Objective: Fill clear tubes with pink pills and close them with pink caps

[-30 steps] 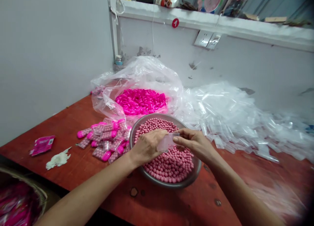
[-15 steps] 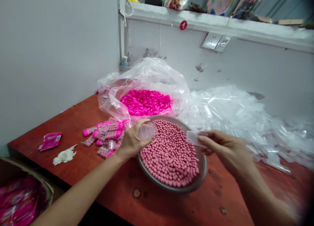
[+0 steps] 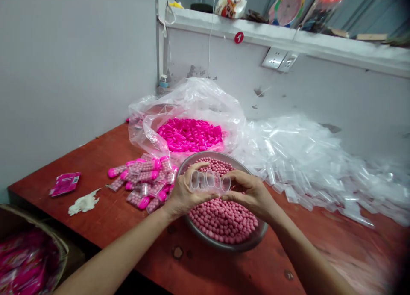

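Several clear plastic tubes [image 3: 209, 181] stand side by side in a row, their oval mouths facing me. My left hand [image 3: 183, 195] is closed around the left end of the row, thumb and fingers on either side. The tube at the right end is pinched by my right hand [image 3: 251, 195], against the others or very close to them. Both hands are over a grey metal bowl [image 3: 224, 247] of pink balls [image 3: 224, 222]. Beside my left hand lies a pile of filled tubes [image 3: 144, 179] with bright pink caps.
Behind the bowl, a clear plastic bag [image 3: 205, 92] holds loose pink caps [image 3: 192, 134]. A heap of clear tubes [image 3: 297, 154] covers the back right. A pink packet [image 3: 65, 184] and white scrap [image 3: 83, 202] lie left. Pink packets [image 3: 24, 261] fill a box below the table's left edge.
My right hand has moved left with its tube, bringing it to the tubes in my left hand. The row now faces me, showing the mouths.
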### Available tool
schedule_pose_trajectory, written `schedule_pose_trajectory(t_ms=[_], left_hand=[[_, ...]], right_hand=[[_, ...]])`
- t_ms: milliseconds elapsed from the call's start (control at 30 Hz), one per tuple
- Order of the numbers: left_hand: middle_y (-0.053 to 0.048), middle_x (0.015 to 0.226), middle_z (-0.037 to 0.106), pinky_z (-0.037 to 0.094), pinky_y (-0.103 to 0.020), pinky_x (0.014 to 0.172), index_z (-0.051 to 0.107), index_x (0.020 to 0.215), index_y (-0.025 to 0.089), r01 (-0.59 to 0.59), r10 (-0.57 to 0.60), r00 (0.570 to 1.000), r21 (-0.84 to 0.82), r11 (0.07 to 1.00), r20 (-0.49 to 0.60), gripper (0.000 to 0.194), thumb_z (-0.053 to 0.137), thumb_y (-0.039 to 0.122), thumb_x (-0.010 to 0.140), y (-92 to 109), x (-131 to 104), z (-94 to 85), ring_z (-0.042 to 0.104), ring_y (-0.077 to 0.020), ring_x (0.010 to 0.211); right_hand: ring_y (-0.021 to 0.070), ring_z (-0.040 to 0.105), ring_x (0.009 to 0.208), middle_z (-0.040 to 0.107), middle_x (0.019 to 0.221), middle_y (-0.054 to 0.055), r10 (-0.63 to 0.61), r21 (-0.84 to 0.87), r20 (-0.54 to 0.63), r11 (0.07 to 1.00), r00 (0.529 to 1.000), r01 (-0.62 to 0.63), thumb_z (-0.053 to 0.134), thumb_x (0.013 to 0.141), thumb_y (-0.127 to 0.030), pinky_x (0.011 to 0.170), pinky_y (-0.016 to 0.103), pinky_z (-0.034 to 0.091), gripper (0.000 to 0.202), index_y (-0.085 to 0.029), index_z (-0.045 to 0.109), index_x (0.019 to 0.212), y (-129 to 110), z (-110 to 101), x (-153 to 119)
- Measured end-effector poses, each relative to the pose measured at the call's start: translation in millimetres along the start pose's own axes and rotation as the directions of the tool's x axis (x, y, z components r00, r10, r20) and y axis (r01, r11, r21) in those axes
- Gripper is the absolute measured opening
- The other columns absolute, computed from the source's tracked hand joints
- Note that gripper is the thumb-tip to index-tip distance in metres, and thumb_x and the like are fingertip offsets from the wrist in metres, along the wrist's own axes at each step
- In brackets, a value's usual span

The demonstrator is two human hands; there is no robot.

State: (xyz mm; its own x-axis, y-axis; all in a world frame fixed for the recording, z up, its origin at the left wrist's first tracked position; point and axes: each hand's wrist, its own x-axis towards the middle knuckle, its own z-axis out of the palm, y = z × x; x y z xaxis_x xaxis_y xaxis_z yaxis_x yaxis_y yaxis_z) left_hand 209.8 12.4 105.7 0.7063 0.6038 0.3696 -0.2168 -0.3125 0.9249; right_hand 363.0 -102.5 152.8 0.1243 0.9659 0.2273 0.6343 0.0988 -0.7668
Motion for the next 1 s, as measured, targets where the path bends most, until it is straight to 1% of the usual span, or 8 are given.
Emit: schedule_pose_trajectory(t_ms=[67, 167, 300, 400, 533, 700, 867, 1000], left_hand=[[-0.005, 0.093, 0.063, 0.049, -0.034, 0.077, 0.04, 0.115, 0.02, -0.008, 0.009, 0.999, -0.024, 1.0, 0.039, 0.067, 0.073, 0.027, 0.057, 3, -1, -0.3, 0.061, -0.0195, 0.085], [-0.005, 0.09, 0.064, 0.049, -0.035, 0.078, 0.035, 0.122, 0.02, 0.023, 0.003, 0.981, -0.132, 0.991, 0.193, 0.075, 0.073, 0.027, 0.057, 6, -1, -2.0, 0.061, -0.0203, 0.086], [-0.007, 0.092, 0.063, 0.052, -0.035, 0.069, 0.018, 0.133, 0.025, 0.162, -0.034, 0.888, -0.243, 0.956, 0.458, 0.088, 0.07, 0.032, 0.061, 9, -2, -2.5, 0.062, -0.0216, 0.083], [-0.008, 0.095, 0.061, 0.051, -0.031, 0.058, 0.01, 0.135, 0.028, 0.217, -0.043, 0.843, -0.265, 0.94, 0.536, 0.097, 0.068, 0.042, 0.059, 9, -1, 1.1, 0.062, -0.0214, 0.078], [-0.009, 0.1, 0.058, 0.048, -0.032, 0.062, 0.003, 0.136, 0.025, 0.213, -0.039, 0.875, -0.311, 0.926, 0.483, 0.105, 0.06, 0.06, 0.056, 1, 5, 10.8, 0.059, -0.0212, 0.079], [-0.011, 0.101, 0.057, 0.042, -0.036, 0.076, -0.002, 0.136, 0.018, 0.149, -0.051, 0.965, -0.378, 0.914, 0.255, 0.1, 0.033, 0.074, 0.061, -8, 10, 29.3, 0.055, -0.0225, 0.088], [-0.011, 0.102, 0.058, 0.042, -0.036, 0.076, -0.004, 0.136, 0.019, 0.208, -0.149, 0.969, -0.326, 0.922, 0.197, 0.091, 0.026, 0.07, 0.067, -6, 12, 42.4, 0.057, -0.0221, 0.085], [-0.013, 0.108, 0.058, 0.038, -0.041, 0.084, -0.001, 0.137, 0.017, 0.228, -0.172, 0.958, -0.245, 0.942, 0.228, 0.083, 0.014, 0.067, 0.072, -6, 20, 37.3, 0.054, -0.0251, 0.097]], right_hand=[[0.0149, 0.054, 0.073, 0.056, 0.08, 0.003, -0.031, -0.024, 0.029, 0.999, 0.999, 0.032, 0.062, 0.069, -0.041, 0.065, 0.027, 0.047, 0.025, -0.019, 0.057, 0.079, 7, 0, 2], [0.019, 0.051, 0.09, 0.052, 0.093, 0.004, -0.139, 0.015, 0.042, 0.99, 0.989, 0.138, 0.066, 0.059, -0.049, 0.082, 0.034, 0.043, 0.036, -0.021, 0.055, 0.079, 12, 0, 5], [0.025, 0.035, 0.117, 0.039, 0.121, 0.009, -0.184, 0.154, 0.145, 0.975, 0.972, 0.162, 0.07, 0.048, -0.056, 0.097, 0.041, 0.03, 0.073, -0.024, 0.045, 0.109, 8, 0, 5], [0.0271, 0.025, 0.124, 0.03, 0.131, 0.009, -0.171, 0.198, 0.267, 0.973, 0.948, 0.12, 0.065, 0.051, -0.06, 0.099, 0.042, 0.026, 0.081, -0.024, 0.04, 0.119, 5, 0, 1], [0.0276, 0.028, 0.122, 0.029, 0.131, 0.01, -0.126, 0.251, 0.241, 0.966, 0.962, 0.064, 0.065, 0.054, -0.058, 0.099, 0.04, 0.026, 0.081, -0.023, 0.036, 0.121, 1, 6, -7], [0.0241, 0.04, 0.111, 0.038, 0.121, 0.01, -0.063, 0.281, 0.097, 0.959, 0.993, 0.033, 0.067, 0.059, -0.042, 0.094, 0.035, 0.035, 0.076, -0.02, 0.029, 0.12, -2, 23, -13], [0.0219, 0.044, 0.105, 0.04, 0.115, 0.009, -0.018, 0.132, -0.137, 0.991, 0.99, 0.037, 0.067, 0.056, -0.024, 0.087, 0.033, 0.04, 0.073, -0.021, 0.027, 0.117, 3, 43, -14], [0.0224, 0.045, 0.105, 0.039, 0.116, 0.01, 0.002, 0.048, -0.168, 0.999, 0.986, 0.007, 0.065, 0.058, -0.027, 0.087, 0.034, 0.041, 0.082, -0.02, 0.018, 0.124, 8, 38, -13]])
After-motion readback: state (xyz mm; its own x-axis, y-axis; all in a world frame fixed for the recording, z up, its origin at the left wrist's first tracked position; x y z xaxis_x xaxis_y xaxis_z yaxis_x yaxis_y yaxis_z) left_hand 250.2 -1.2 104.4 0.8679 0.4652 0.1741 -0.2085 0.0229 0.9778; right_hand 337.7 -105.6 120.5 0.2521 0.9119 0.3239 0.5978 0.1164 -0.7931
